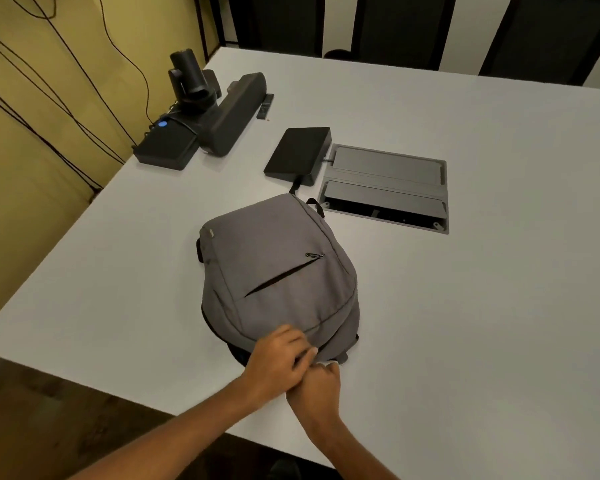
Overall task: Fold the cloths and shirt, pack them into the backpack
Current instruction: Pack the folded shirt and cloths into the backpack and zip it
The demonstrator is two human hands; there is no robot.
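1. White counter (465, 306) carries the grey backpack (278, 271) at centre.
2. Both hands, left (278, 358) and right (317, 382), pinch its six o'clock edge, fingers curled.
3. Risk: the zip snagging on fabric.

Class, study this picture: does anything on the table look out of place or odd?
The grey backpack's slanted front pocket zip gapes open. The table's cable hatch also has one flap open.

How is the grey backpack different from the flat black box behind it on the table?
The backpack is grey, soft and rounded; the black box is dark, flat and hard-edged. The backpack looks larger. Both hands, left hand and right hand, are at the backpack's near edge; nothing touches the box. Both lie on the white table.
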